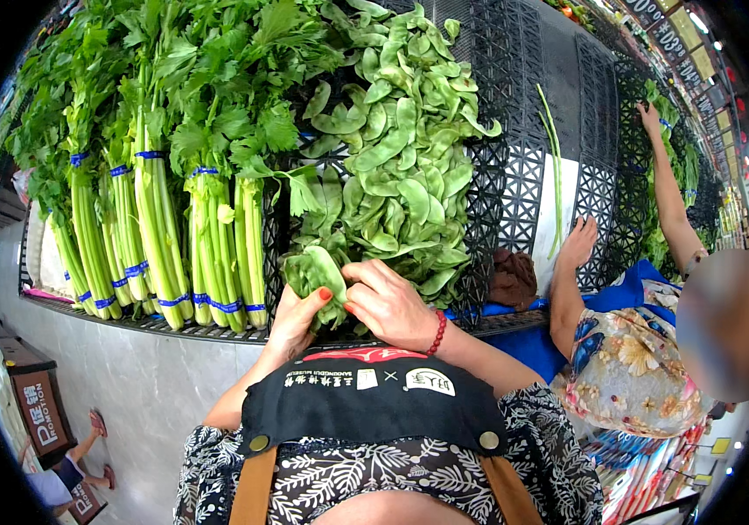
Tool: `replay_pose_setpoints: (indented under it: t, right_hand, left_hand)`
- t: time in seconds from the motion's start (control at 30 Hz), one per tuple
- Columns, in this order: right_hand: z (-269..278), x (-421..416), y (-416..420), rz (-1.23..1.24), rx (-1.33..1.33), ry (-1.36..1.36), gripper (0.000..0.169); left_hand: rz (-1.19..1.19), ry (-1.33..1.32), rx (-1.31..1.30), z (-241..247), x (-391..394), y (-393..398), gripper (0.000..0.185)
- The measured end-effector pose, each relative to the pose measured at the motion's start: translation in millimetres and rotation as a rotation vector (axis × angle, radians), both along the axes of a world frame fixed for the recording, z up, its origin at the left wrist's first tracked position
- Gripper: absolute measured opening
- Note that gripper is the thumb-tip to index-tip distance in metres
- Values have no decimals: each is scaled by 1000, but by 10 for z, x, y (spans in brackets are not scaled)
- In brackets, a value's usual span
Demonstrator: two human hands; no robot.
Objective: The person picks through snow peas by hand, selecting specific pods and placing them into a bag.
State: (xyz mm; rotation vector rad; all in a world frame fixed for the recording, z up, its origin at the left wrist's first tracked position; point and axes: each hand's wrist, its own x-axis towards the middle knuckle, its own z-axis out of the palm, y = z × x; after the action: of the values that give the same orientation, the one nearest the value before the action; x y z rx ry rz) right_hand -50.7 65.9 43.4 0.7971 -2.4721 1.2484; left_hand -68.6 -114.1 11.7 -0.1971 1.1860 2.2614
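Flat green bean pods lie in a loose heap in front of me, between black plastic grid dividers. At the heap's near left edge, my left hand is closed around a small bunch of flat bean pods, thumb across them. My right hand, with a red bead bracelet at the wrist, touches the bunch from the right with bent fingers; whether it grips a pod of its own cannot be told. Left of the heap stand bunches of celery, bound with blue tape, their leaves reaching over the divider.
A black grid divider borders the beans at right. Beyond it lie long thin green beans and a brown cloth. A person in a flowered top reaches over the shelf at right. Another person walks at lower left.
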Motion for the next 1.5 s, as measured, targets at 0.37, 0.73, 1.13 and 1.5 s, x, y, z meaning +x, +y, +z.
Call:
replay_pose_setpoints:
  t: [0.37,0.73,1.13,1.5]
  right_hand:
    - [56,16,-32,114,-16,-123,17]
    - [-72,-648,880,-598,178,-295,34]
    - [-325,-737,957,-578,-581,-448,35]
    - [-303,-502,1051,378,-2033,-744,23]
  left_hand:
    - [-19,67,-25,47,5,45,48]
    - [26,-111,-60,189,-2,90,42]
    - [-28,-107,-71,206,-2,64,47]
    - [-23,-111,-93,130,10,34,46]
